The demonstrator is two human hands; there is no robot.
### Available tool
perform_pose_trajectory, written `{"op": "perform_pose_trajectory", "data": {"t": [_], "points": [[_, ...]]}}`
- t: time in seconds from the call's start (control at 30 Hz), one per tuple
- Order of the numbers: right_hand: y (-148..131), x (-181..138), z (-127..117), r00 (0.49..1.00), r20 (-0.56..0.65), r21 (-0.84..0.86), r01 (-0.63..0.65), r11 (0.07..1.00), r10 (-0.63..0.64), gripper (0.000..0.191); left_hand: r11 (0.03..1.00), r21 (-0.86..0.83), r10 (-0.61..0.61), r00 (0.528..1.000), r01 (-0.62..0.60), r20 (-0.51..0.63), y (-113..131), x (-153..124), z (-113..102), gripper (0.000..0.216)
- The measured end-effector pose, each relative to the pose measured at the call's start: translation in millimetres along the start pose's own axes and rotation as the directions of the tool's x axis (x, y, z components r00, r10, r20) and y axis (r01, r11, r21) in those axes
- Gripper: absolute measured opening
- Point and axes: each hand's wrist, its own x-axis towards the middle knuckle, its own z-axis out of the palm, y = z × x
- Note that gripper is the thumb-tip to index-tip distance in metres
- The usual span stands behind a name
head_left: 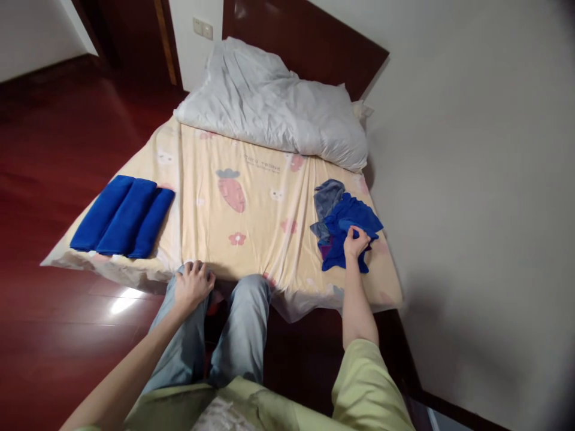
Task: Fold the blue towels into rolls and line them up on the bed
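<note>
Head view: the right hand (357, 242) pinches crumpled blue cloth (348, 212) on the bed (265, 221), partly hiding it; purple cloth (325, 248) beneath barely shows. The left hand (194, 284), fingers slightly apart, rests on a knee (172, 293).

Yellow sheet (269, 221) is carrot-and-flower printed; plain blue's seen on left-edge cloths (123, 218), blue and grey in the right-edge pile (353, 209).

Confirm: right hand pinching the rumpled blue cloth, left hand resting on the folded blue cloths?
Not quite: in the head view the left hand rests on the left knee, not on the folded blue cloths. The right hand is pinching the rumpled blue cloth, as you say.
</note>
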Motion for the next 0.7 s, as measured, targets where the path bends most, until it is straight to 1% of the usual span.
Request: {"op": "perform_pose_trajectory", "data": {"t": [0.07,0.1,0.17,0.23,0.27,0.3,0.33,0.37,0.4,0.43,0.47,0.5,0.53,0.57,0.6,0.63,0.67,0.7], "points": [[-27.5,6.6,-24.2,0.991,-0.048,0.089,0.131,0.987,-0.127,0.025,1.0,-0.002,0.004,1.0,-0.004,-0.003,-0.9,-1.9,0.6,0.042],[-43.6,7.4,-37.0,0.982,-0.058,0.142,0.185,0.972,-0.179,0.026,1.0,-0.007,0.008,1.0,-0.008,-0.005,-1.3,-3.0,0.5,0.042],[-79.2,-0.3,-60.5,0.969,-0.048,0.271,0.246,0.931,-0.242,0.034,1.0,-0.031,0.007,1.0,-0.007,-0.008,-2.1,-4.9,-0.4,0.042],[-115.6,-27.0,-76.0,0.964,-0.009,0.419,0.244,0.874,-0.265,0.043,0.998,-0.062,0.003,1.0,-0.003,-0.01,-3.4,-6.8,-1.6,0.041],[-132.3,-50.1,-79.5,0.965,0.018,0.49,0.221,0.843,-0.263,0.045,0.997,-0.076,0.006,1.0,-0.007,-0.014,-4.5,-8.1,-2.2,0.04],[-146.8,-80.7,-80.2,0.964,0.055,0.557,0.188,0.809,-0.262,0.046,0.996,-0.086,0.012,1.0,-0.014,-0.024,-6.0,-10.0,-2.5,0.04],[-158.4,-119.1,-78.7,0.963,0.107,0.61,0.135,0.781,-0.249,0.045,0.995,-0.095,0.026,0.999,-0.03,-0.042,-7.9,-12.7,-2.7,0.039],[-166.6,-164.9,-75.7,0.956,0.181,0.645,0.06,0.762,-0.229,0.044,0.993,-0.103,0.055,0.996,-0.062,-0.066,-10.2,-16.6,-2.6,0.038],[-171.4,-216.8,-71.8,0.938,0.276,0.66,-0.026,0.751,-0.21,0.043,0.988,-0.109,0.095,0.991,-0.106,-0.099,-12.8,-21.9,-2.2,0.037],[-173.0,-272.7,-67.7,0.909,0.369,0.656,-0.108,0.747,-0.192,0.042,0.979,-0.115,0.152,0.979,-0.167,-0.134,-15.5,-28.9,-1.1,0.037],[-172.3,-329.8,-63.4,0.886,0.432,0.635,-0.165,0.755,-0.17,0.038,0.962,-0.121,0.222,0.961,-0.243,-0.164,-18.3,-37.4,0.7,0.038],[-170.2,-385.1,-59.0,0.878,0.46,0.614,-0.206,0.762,-0.133,0.03,0.938,-0.128,0.296,0.936,-0.323,-0.189,-21.2,-47.6,3.5,0.04],[-168.0,-435.3,-54.4,0.879,0.466,0.601,-0.227,0.766,-0.105,0.022,0.904,-0.139,0.372,0.904,-0.404,-0.208,-24.2,-59.1,7.3,0.042],[-166.2,-477.6,-49.9,0.867,0.484,0.604,-0.234,0.762,-0.117,0.014,0.868,-0.155,0.436,0.873,-0.472,-0.219,-27.6,-71.8,12.1,0.043],[-165.4,-509.9,-46.1,0.83,0.527,0.621,-0.227,0.75,-0.185,0.017,0.833,-0.181,0.485,0.848,-0.523,-0.216,-31.4,-85.4,17.4,0.042],[-165.1,-531.5,-43.6,0.798,0.545,0.646,-0.203,0.736,-0.258,0.029,0.798,-0.217,0.53,0.826,-0.562,-0.193,-35.6,-99.4,23.0,0.044],[-165.0,-542.4,-43.1,0.78,0.542,0.656,-0.16,0.737,-0.314,0.04,0.764,-0.265,0.566,0.809,-0.588,-0.16,-40.4,-113.4,28.2,0.05],[-164.5,-544.2,-45.3,0.759,0.543,0.657,-0.119,0.744,-0.359,0.048,0.736,-0.323,0.588,0.798,-0.595,-0.13,-45.6,-126.9,32.8,0.059]]}}
